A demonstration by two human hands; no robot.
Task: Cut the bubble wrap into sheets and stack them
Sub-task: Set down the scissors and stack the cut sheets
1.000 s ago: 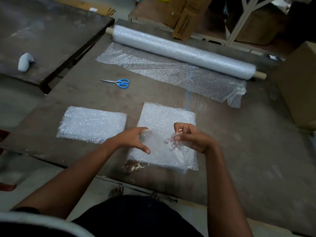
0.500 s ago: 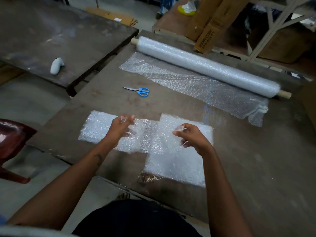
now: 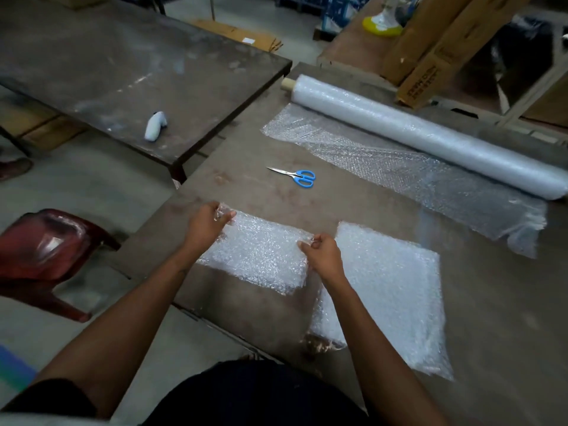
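A cut bubble wrap sheet (image 3: 261, 253) lies over the left stack near the table's front edge. My left hand (image 3: 206, 224) pinches its far left corner. My right hand (image 3: 322, 255) pinches its far right corner. Just to the right lies a second pile of cut sheets (image 3: 387, 287), partly under my right forearm. Behind them, the bubble wrap roll (image 3: 430, 133) stretches across the table's far side, with a loose length (image 3: 399, 167) unrolled toward me. Blue-handled scissors (image 3: 299, 177) rest shut on the table between the roll and the sheets.
The work table (image 3: 491, 318) is dark and worn. A second dark table (image 3: 123, 72) to the left carries a white object (image 3: 155, 126). A red plastic chair (image 3: 46, 250) stands on the floor at left. Cardboard boxes (image 3: 436, 56) lean behind the roll.
Both hands carried a sheet from the right pile leftward and now hold it by its far corners over the left stack. The view has shifted left.
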